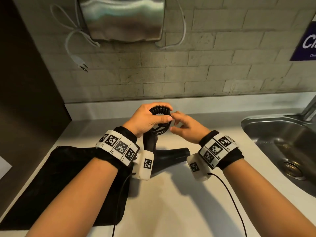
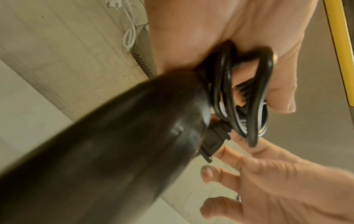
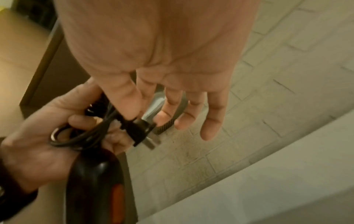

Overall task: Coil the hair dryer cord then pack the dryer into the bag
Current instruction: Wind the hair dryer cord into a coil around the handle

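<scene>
A black hair dryer (image 1: 171,156) stands nozzle-down on the white counter (image 1: 171,206) with its handle (image 2: 114,144) pointing up. My left hand (image 1: 150,120) grips the coiled black cord (image 1: 159,110) at the top of the handle, and the loops (image 2: 258,91) run through its curled fingers. My right hand (image 1: 186,127) is beside it on the right. Its thumb and forefinger pinch the cord's plug (image 3: 141,131) while its other fingers are spread. A flat black bag (image 1: 59,177) lies on the counter to the left, under my left forearm.
A steel sink (image 1: 282,147) with a faucet (image 1: 309,108) is set in the counter at the right. On the tiled wall hang a steel dispenser (image 1: 123,19) and a loose white cord with a plug (image 1: 80,62). A dark panel borders the left side.
</scene>
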The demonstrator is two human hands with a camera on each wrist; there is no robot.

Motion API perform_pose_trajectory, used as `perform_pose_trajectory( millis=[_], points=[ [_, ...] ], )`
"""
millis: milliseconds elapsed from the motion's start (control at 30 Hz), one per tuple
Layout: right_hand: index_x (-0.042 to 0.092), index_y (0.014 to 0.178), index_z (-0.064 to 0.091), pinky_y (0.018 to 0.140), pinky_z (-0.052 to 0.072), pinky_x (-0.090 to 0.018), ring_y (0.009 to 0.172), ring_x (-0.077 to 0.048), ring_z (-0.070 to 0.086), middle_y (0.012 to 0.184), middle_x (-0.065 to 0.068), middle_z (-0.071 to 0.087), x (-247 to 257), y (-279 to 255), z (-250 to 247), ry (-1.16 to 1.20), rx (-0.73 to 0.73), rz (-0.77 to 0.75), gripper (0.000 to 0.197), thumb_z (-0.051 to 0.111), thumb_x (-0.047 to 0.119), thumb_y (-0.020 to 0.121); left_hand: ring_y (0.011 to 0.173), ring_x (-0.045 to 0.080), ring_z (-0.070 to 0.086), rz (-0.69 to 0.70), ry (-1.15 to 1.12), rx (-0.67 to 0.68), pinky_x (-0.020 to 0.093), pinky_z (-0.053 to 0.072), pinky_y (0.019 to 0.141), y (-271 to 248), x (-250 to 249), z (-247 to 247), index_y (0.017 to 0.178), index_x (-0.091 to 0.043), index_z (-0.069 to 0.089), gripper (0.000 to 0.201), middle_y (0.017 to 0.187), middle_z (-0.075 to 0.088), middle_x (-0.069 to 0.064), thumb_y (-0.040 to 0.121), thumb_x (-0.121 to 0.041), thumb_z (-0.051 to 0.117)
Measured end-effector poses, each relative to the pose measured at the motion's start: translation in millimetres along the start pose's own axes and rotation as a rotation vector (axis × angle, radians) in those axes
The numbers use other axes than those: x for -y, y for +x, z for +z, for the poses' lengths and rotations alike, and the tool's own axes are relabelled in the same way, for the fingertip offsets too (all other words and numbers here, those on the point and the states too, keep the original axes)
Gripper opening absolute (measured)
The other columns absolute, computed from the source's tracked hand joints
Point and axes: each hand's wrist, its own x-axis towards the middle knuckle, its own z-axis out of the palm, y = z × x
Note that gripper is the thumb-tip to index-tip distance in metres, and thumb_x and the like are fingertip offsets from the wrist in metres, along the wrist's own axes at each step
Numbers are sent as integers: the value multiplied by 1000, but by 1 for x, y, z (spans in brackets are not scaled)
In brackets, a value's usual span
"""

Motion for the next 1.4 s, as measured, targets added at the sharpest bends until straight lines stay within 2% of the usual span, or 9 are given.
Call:
perform_pose_trajectory(
  millis=[100,200,300,400,600,867,1033,1233,1400],
  points=[
    [15,123,48,88,45,-31,99,-19,49,107,0,46,2,0,3,-1,19,-34,40,59,13,85,83,17,66,-12,-15,43,29,55,75,-2,-2,-2,78,-34,69,34,77,70,-7,74,0,67],
    [13,127,45,81,46,-17,97,-8,52,111,3,54,10,1,3,-36,6,-70,43,56,9,86,82,9,64,-14,36,77,22,52,73,-3,-4,0,78,-34,69,35,76,70,-13,73,1,68],
    [5,112,50,82,45,-31,93,-18,55,102,-7,61,15,-2,-10,-131,-107,-73,24,53,8,88,59,-4,59,-20,26,36,9,44,55,-6,-7,0,85,-25,63,26,63,67,-18,77,0,64],
    [5,100,54,75,38,-24,86,-15,51,89,2,55,18,-6,-25,-187,-226,-106,13,52,10,88,49,-1,50,-15,-19,-43,12,41,49,-9,-6,-1,87,-27,62,18,59,63,-18,83,-10,59],
    [16,121,39,69,44,-19,83,-10,56,98,4,58,3,-21,-12,-15,-377,33,41,59,14,84,47,2,45,-16,-67,-113,13,41,48,-11,-3,8,88,-28,62,13,61,64,-18,86,-17,55],
    [26,137,27,107,35,-37,129,-21,37,144,-1,36,-41,-26,34,-455,267,272,81,73,24,70,46,2,47,-46,-100,-33,14,41,50,-21,-8,12,88,-24,62,10,58,61,-17,82,-20,56],
    [28,134,33,99,44,-43,116,-26,51,134,-3,50,-46,-22,49,-548,490,352,76,72,22,69,44,2,49,-38,-95,34,11,40,48,-32,-13,18,90,-21,60,20,57,63,-17,71,-27,57],
    [16,115,52,93,48,-39,103,-25,59,111,-8,64,-49,-28,56,-478,557,400,51,73,27,70,43,3,50,-18,-150,-20,11,41,46,-37,-15,17,89,-20,60,16,59,63,-17,73,-22,57],
    [14,112,49,91,48,-40,100,-26,58,111,-9,61,-57,-32,58,-461,504,435,50,71,30,70,43,3,50,-15,-231,-168,13,43,46,-38,-12,13,89,-20,63,13,59,63,-13,83,-11,56]
  ],
)
